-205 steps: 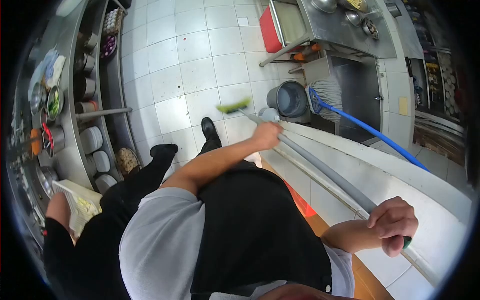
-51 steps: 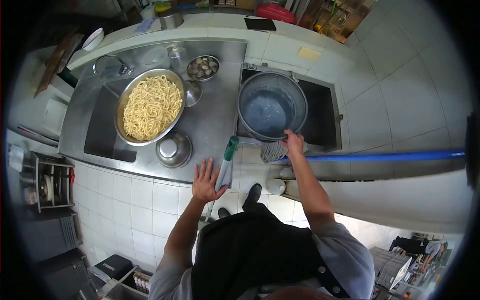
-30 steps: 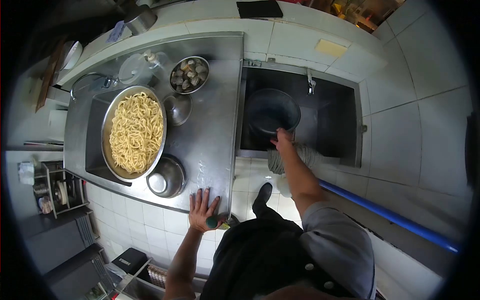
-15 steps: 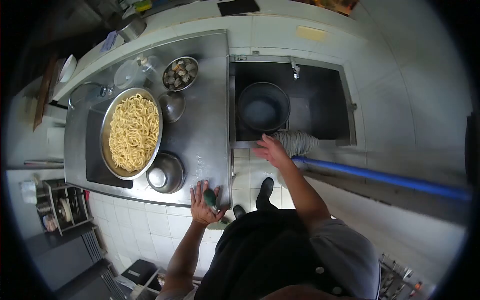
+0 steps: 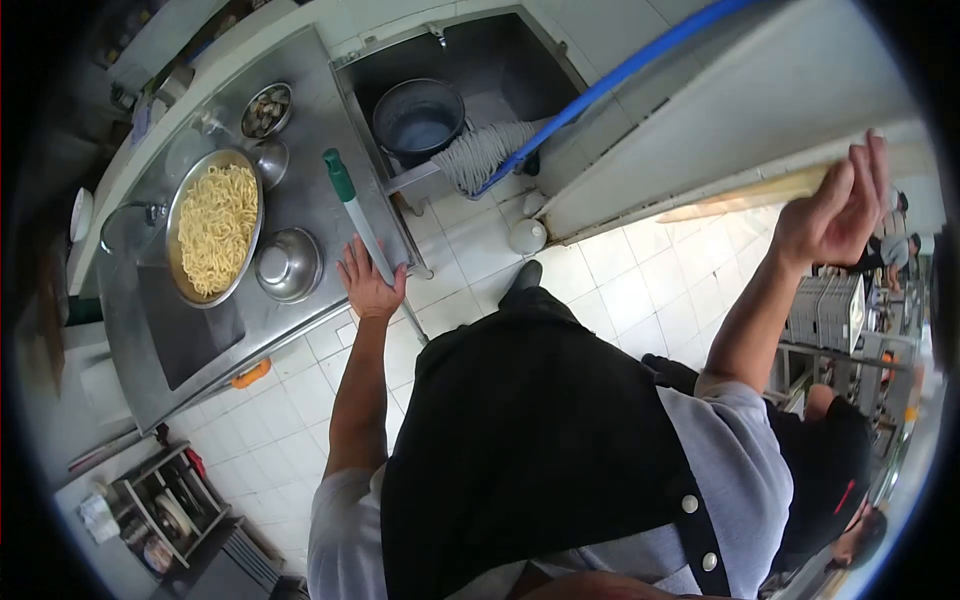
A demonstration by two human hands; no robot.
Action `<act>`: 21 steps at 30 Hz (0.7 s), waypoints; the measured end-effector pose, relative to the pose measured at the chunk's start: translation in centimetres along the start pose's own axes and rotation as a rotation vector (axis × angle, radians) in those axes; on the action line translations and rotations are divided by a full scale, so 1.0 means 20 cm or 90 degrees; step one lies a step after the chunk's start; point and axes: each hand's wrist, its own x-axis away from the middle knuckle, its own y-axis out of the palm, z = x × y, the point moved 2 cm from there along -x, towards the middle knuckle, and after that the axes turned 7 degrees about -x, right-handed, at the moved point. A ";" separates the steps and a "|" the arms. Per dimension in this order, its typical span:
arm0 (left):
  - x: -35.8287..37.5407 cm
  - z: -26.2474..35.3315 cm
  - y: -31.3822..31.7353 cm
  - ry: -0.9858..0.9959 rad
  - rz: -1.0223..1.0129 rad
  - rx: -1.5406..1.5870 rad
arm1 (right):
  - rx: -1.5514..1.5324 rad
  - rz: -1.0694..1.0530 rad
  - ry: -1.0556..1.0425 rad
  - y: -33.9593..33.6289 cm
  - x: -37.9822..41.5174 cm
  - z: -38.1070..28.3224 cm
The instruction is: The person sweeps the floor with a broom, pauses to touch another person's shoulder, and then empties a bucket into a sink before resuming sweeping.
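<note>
My left hand (image 5: 369, 290) rests on the front edge of the steel counter (image 5: 333, 228), fingers spread. A pole with a green grip (image 5: 340, 180) stands by its thumb, passing between thumb and fingers without being gripped. My right hand (image 5: 835, 212) is raised at the far right with its fingers extended, holding nothing. It is beside the low white wall. On the counter, left of my left hand, are an upturned steel bowl (image 5: 288, 264) and a large oval steel basin of thick yellow noodles (image 5: 218, 225).
A small bowl of shellfish (image 5: 267, 110) sits at the back. In the sink (image 5: 505, 50) stands a dark pot (image 5: 418, 115). A mop head (image 5: 478, 155) with a blue handle (image 5: 625, 70) hangs at the sink's front. Another person in black (image 5: 815, 470) is close behind on my right.
The view has turned to the right. My right hand has moved from near the mop to far right, raised. My left hand stays on the counter edge. Another person has come into view.
</note>
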 end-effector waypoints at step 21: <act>0.00 0.00 0.02 -0.015 0.015 0.008 | 0.198 -0.012 0.333 -0.06 0.61 0.48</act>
